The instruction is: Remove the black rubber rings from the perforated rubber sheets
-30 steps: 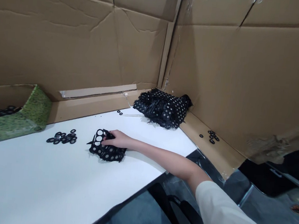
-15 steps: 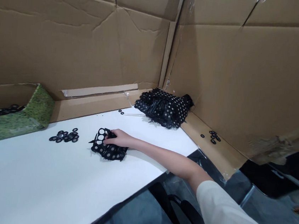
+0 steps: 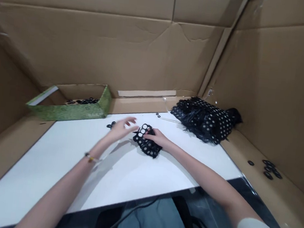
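My right hand is closed on the edge of a black perforated sheet, which lies on the white table. Round holes run through the sheet, with white showing through; some near its far left edge are larger. Left of the sheet, my left hand hovers with thumb and fingers apart, slightly blurred and holding nothing. Partly hidden behind that hand is a small pile of black rings. A bracelet circles my left wrist.
A green-sided cardboard box at the back left holds black rings. A heap of black perforated sheets lies at the back right. More loose rings rest on the right cardboard ledge. Tall cardboard walls surround the table.
My left hand has come into view from the left, beside the sheet. My view has swung left, so everything appears further right. My right hand still grips the sheet.
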A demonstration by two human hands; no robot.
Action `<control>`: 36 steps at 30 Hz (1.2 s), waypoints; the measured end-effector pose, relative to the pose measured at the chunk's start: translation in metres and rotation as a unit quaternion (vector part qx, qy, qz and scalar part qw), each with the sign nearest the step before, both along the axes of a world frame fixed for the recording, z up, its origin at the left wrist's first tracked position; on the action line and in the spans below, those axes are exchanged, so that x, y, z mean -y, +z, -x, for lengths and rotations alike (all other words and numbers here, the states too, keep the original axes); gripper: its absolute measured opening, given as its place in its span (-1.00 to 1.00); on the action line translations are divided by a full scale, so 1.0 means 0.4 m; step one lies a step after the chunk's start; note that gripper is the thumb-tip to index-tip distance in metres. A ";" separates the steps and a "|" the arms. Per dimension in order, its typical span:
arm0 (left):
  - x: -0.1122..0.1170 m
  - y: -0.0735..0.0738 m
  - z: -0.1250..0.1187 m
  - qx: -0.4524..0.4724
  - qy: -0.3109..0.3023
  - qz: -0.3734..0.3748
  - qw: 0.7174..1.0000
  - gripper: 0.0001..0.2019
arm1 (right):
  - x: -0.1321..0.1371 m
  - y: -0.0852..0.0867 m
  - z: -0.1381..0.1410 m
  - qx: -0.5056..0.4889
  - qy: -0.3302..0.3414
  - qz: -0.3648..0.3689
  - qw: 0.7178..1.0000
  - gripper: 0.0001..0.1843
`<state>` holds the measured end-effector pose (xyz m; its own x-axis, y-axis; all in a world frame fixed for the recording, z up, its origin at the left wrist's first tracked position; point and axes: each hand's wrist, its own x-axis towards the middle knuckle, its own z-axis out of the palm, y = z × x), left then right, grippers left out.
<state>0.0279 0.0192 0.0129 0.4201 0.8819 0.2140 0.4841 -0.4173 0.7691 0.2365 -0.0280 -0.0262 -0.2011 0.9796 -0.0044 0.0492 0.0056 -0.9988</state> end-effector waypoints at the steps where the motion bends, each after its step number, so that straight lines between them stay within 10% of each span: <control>1: 0.011 -0.012 0.004 0.010 -0.020 0.044 0.999 -0.59 | 0.001 -0.002 0.000 -0.005 -0.001 0.002 1.000 -0.68; 5: 0.052 -0.066 -0.014 0.116 -0.063 0.208 0.969 -0.61 | 0.003 -0.006 0.000 -0.020 -0.002 -0.005 1.000 -0.63; 11: 0.061 -0.079 0.002 0.159 -0.028 0.253 0.954 -0.65 | 0.013 0.009 -0.019 0.024 0.034 0.038 0.998 -0.57; 17: 0.071 -0.043 0.023 0.071 0.078 -0.062 0.992 -0.65 | 0.011 0.017 -0.027 0.047 -0.004 0.058 0.997 -0.71; 20: 0.094 -0.025 0.017 -0.029 0.028 -0.179 0.983 -0.81 | 0.011 0.018 -0.020 0.030 -0.038 0.056 0.997 -0.69; 36: 0.087 -0.063 -0.004 -0.011 -0.025 -0.051 0.998 -0.78 | 0.027 0.020 -0.004 -0.035 0.035 0.035 0.998 -0.62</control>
<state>0.0293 -0.0158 -0.0124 0.4681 0.8343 0.2913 0.4778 -0.5163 0.7107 0.2380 -0.0389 -0.0182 -0.2717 0.9607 -0.0565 -0.0195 -0.0642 -0.9977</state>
